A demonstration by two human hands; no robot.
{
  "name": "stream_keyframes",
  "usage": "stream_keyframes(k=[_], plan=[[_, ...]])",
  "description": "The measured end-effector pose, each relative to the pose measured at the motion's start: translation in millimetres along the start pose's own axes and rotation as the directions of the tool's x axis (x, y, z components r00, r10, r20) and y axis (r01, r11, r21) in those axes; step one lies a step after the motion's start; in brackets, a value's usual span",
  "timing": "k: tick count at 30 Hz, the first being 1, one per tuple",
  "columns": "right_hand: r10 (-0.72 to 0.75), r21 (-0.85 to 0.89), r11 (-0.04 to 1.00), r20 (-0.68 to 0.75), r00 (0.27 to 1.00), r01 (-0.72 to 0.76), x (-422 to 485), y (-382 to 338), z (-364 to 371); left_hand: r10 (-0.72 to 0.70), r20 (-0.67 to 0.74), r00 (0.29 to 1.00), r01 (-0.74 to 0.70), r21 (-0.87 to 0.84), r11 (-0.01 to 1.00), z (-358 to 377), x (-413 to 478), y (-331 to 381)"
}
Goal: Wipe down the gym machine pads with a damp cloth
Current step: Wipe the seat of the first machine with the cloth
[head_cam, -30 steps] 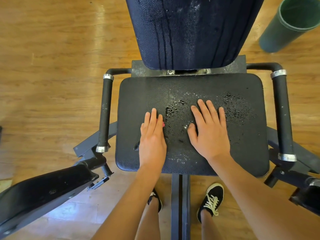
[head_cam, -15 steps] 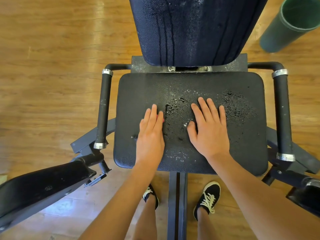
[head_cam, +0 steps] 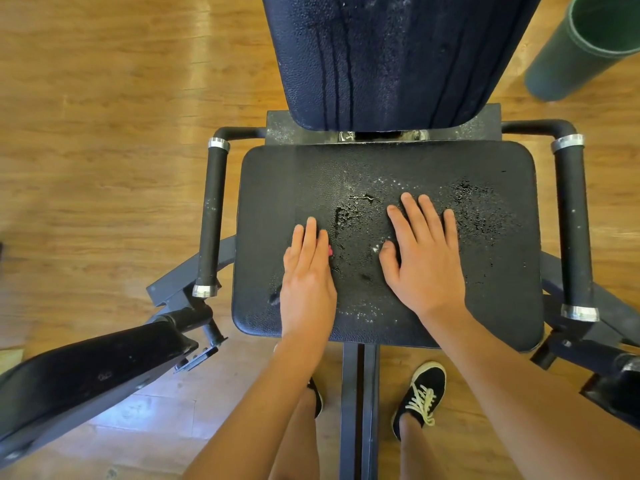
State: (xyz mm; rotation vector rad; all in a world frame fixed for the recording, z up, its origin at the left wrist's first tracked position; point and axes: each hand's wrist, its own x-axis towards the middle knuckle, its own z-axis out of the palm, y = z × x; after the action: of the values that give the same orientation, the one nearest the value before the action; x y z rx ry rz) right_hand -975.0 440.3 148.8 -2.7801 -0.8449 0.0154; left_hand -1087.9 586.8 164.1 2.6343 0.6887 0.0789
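The black seat pad (head_cam: 491, 271) of the gym machine lies below me, wet with droplets in its middle. My left hand (head_cam: 306, 282) rests flat on the pad's left half with straight fingers; a small pink thing (head_cam: 330, 250) peeks out beside its index finger. My right hand (head_cam: 424, 258) lies flat on the middle of the pad, fingers straight and slightly spread. The dark blue back pad (head_cam: 391, 57) rises behind the seat, streaked with drips. No cloth shows.
Black handle bars with silver rings flank the seat, left (head_cam: 213, 216) and right (head_cam: 573, 223). A black side pad (head_cam: 86, 379) juts out at lower left. A green cylinder (head_cam: 588, 43) stands at top right on the wooden floor. My two feet straddle the frame post (head_cam: 358, 410).
Both hands stay flat on the seat pad in nearly the same spots. The view has shifted slightly, so the seat sits a little higher in the frame.
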Motion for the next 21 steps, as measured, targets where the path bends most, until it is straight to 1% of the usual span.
stream_keyframes(k=[3,5,10,16,21], plan=[[0.002,0.001,1.0,-0.002,1.0,-0.002,0,0,0,-0.035,0.018,0.999,0.035,0.005,0.999,4,21,3],[0.0,0.001,1.0,-0.004,1.0,0.0,0,1,0,-0.03,0.037,0.999,0.03,0.015,0.999,5,21,2],[0.0,0.009,1.0,-0.008,1.0,0.0,-1,-1,0,-0.026,0.073,0.997,0.024,0.023,0.999,2,-19,-1],[0.003,0.016,1.0,0.013,1.0,-0.003,-1,0,0,0.012,0.029,1.0,-0.011,-0.05,0.999,0,-59,-2],[0.003,0.029,1.0,0.005,1.0,-0.003,-2,3,2,0.064,0.07,0.996,-0.056,-0.11,0.992,-6,-56,-7]])
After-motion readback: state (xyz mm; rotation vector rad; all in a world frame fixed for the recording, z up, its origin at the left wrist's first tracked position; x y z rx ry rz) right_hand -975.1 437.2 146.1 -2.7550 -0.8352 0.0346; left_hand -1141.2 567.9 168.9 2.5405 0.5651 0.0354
